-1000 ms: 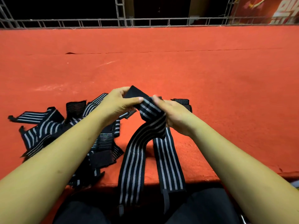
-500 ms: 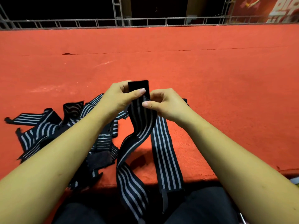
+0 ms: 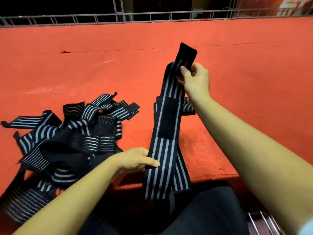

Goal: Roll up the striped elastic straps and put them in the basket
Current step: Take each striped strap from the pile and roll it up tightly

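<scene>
A black elastic strap with grey stripes point(image 3: 163, 160) is stretched out lengthwise above the red table, a plain black patch on its middle. My right hand point(image 3: 196, 78) pinches its far end, just below the plain black tab that sticks up. My left hand point(image 3: 135, 161) grips the strap's left edge lower down, near the table's front edge. A second striped strap point(image 3: 182, 173) lies flat under it and hangs over the edge. A tangled pile of several more striped straps point(image 3: 67, 138) lies to the left. No basket is in view.
The red table surface point(image 3: 237, 82) stretches far ahead and to the right. A grey metal truss railing point(image 3: 152, 16) runs along its far edge. My dark trousers point(image 3: 203, 214) fill the bottom, with a metal wire object point(image 3: 259, 221) at the lower right.
My hands have moved apart: the right one lifted the strap's tab end up and to the right, the left one slid down the strap toward me. The strap now hangs straight.
</scene>
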The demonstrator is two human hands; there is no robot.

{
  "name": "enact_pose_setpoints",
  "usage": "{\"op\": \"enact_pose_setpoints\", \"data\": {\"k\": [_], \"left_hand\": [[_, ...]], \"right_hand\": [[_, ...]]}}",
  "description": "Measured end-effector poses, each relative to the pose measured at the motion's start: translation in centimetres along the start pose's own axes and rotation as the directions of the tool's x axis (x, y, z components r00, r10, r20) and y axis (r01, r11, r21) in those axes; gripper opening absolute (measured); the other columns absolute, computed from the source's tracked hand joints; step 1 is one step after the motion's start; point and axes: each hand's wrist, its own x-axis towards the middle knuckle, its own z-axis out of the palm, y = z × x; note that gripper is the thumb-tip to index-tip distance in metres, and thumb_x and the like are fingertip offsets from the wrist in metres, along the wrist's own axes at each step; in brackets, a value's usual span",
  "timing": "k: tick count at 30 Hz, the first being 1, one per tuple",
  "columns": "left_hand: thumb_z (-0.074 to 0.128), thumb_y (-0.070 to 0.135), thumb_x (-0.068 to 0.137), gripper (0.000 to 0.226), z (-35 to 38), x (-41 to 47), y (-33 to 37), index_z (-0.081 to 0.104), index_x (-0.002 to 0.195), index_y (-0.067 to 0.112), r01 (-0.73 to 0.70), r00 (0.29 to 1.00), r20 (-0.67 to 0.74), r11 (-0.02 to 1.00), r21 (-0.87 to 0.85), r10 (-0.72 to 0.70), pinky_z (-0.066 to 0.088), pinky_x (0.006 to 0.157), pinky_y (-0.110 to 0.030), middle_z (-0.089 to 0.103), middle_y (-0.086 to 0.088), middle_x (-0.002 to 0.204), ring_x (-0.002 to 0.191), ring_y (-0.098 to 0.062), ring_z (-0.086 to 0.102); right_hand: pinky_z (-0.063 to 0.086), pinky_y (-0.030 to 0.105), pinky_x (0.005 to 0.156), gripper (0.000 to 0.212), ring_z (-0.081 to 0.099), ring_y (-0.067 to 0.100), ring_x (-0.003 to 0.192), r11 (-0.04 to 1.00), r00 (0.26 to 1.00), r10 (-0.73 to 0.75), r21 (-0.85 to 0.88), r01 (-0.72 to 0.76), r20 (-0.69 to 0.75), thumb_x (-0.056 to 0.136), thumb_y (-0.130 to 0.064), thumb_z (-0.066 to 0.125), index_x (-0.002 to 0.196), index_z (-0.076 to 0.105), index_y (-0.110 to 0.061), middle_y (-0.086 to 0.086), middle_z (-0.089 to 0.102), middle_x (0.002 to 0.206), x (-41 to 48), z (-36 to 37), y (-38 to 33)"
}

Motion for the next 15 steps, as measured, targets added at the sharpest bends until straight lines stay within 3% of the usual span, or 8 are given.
{"op": "enact_pose_setpoints", "data": {"k": [2, 4, 7, 10, 15], "left_hand": [[0.067, 0.005, 0.083, 0.029, 0.5, -0.3, -0.6, 0.065, 0.111, -0.003, -0.033, 0.999, 0.019, 0.985, -0.167, 0.037, 0.057, 0.088, -0.033, 0.074, -0.015, 0.105, 0.098, -0.026, 0.072], [0.066, 0.004, 0.085, 0.046, 1.0, -0.5, -0.7, 0.056, 0.129, -0.003, -0.032, 0.999, 0.033, 0.968, -0.249, 0.041, 0.051, 0.101, -0.046, 0.065, -0.024, 0.125, 0.12, -0.039, 0.061], [0.062, 0.008, 0.095, 0.033, 1.7, -0.4, -1.1, 0.059, 0.127, 0.005, 0.011, 1.0, -0.017, 0.961, -0.275, -0.016, 0.059, 0.085, -0.041, 0.07, -0.016, 0.12, 0.109, -0.03, 0.069], [0.054, 0.014, 0.099, 0.024, 2.4, -0.3, -0.8, 0.062, 0.12, 0.005, -0.05, 0.989, -0.145, 0.896, -0.442, -0.016, 0.062, 0.063, -0.034, 0.074, -0.015, 0.11, 0.093, -0.024, 0.074], [0.055, 0.014, 0.098, 0.024, 3.0, -0.3, 0.5, 0.064, 0.117, 0.002, -0.181, 0.968, -0.247, 0.804, -0.566, 0.044, 0.061, 0.061, -0.033, 0.073, -0.02, 0.111, 0.094, -0.028, 0.074]], "right_hand": [[0.051, 0.031, 0.075, 0.011, 0.062, 0.014, 0.078, 0.989, 0.997, -0.081, -0.127, 0.078, -0.016, 0.092, -0.024, 0.06, 0.082, 0.061, -0.02, -0.007, 0.065, 0.079, 0.0, -0.3, 0.6], [0.042, 0.03, 0.068, 0.01, 0.054, 0.014, 0.076, 0.978, 0.989, -0.139, -0.164, 0.13, -0.043, 0.095, -0.02, 0.058, 0.089, 0.06, -0.012, -0.005, 0.062, 0.079, -0.1, -0.6, 1.2], [0.043, 0.029, 0.069, 0.006, 0.055, 0.012, 0.076, 0.98, 0.986, -0.156, -0.137, 0.146, -0.065, 0.095, -0.018, 0.056, 0.093, 0.058, -0.013, -0.005, 0.062, 0.082, -0.1, -0.9, 2.1], [0.041, 0.026, 0.067, 0.004, 0.054, 0.011, 0.075, 0.978, 0.988, -0.148, -0.157, 0.139, -0.044, 0.096, -0.017, 0.056, 0.094, 0.058, -0.013, -0.009, 0.059, 0.079, 0.1, -1.1, 2.6], [0.038, 0.022, 0.058, 0.008, 0.051, 0.011, 0.071, 0.976, 0.992, -0.123, -0.18, 0.126, 0.032, 0.097, -0.02, 0.056, 0.092, 0.056, -0.013, -0.007, 0.059, 0.077, -0.4, -1.1, 3.3]]}}
